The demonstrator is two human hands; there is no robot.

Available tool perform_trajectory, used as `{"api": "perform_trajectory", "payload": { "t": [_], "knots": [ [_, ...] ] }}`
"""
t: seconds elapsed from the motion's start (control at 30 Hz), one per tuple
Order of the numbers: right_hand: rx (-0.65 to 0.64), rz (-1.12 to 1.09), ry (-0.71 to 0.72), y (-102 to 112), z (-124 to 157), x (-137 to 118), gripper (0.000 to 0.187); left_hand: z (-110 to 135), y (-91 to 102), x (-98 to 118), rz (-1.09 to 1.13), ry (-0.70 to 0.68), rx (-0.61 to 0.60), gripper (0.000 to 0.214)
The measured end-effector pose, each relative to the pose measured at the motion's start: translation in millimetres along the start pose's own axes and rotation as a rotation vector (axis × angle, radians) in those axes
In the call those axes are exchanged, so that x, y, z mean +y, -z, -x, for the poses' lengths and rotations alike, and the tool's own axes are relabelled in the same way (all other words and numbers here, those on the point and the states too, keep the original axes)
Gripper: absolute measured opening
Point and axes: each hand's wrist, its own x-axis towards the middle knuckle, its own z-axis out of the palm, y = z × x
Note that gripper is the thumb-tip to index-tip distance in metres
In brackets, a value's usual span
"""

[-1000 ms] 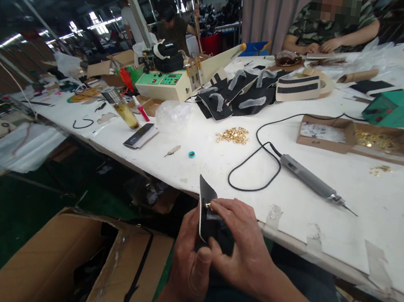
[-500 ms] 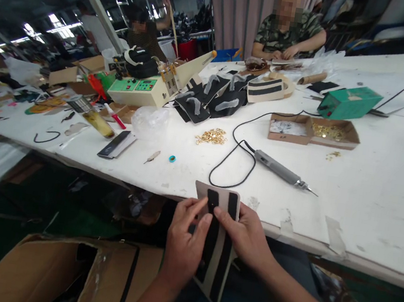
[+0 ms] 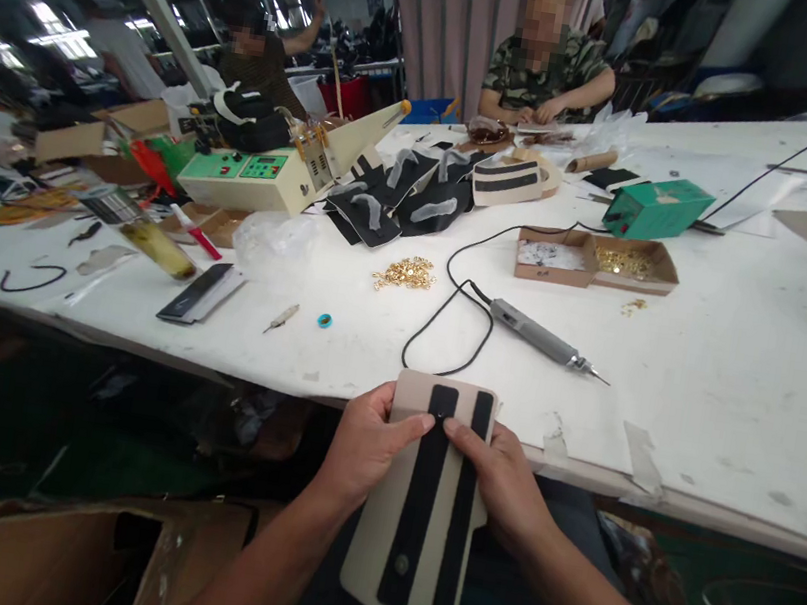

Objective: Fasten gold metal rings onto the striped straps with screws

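A beige flat panel with two black strips (image 3: 386,522) is held between my hands, over my lap at the table's front edge. My left hand (image 3: 363,443) grips its left edge, thumb on top beside a small dark hole or fitting in the wider strip. On the right edge, my right hand (image 3: 506,475) is closed, its thumb pressed near the same spot. The fingers of both hands are hidden beneath the panel. A round metal snap (image 3: 402,565) shows near the lower end of the wider strip.
On the white table (image 3: 363,367) lie a corded grey electric screwdriver (image 3: 539,335), a pile of gold fittings (image 3: 406,274), a small cardboard tray (image 3: 552,272) and a green power box (image 3: 656,209). Black pieces (image 3: 403,206) lie farther back. A co-worker in camouflage (image 3: 543,76) sits opposite.
My left hand has moved from over the strip to the panel's left edge, its thumb now lying flat. The panel has turned to face me more fully, and the camera view has shifted right.
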Motion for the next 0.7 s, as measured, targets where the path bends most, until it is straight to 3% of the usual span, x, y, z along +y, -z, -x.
{"api": "perform_trajectory", "payload": {
  "t": [0.2,0.47,0.7],
  "knots": [
    [-0.026,0.141,-0.009,10,-13,2,0.040,-18,3.6,1,-0.076,0.062,-0.030,0.035],
    [-0.199,0.706,-0.055,43,-46,-46,0.027,-40,-2.0,-14,-0.113,0.134,-0.098,0.033],
    [-0.232,0.837,-0.138,40,-72,-59,0.015,-50,-10.2,-20,-0.204,0.133,-0.059,0.030]
  ]
}}
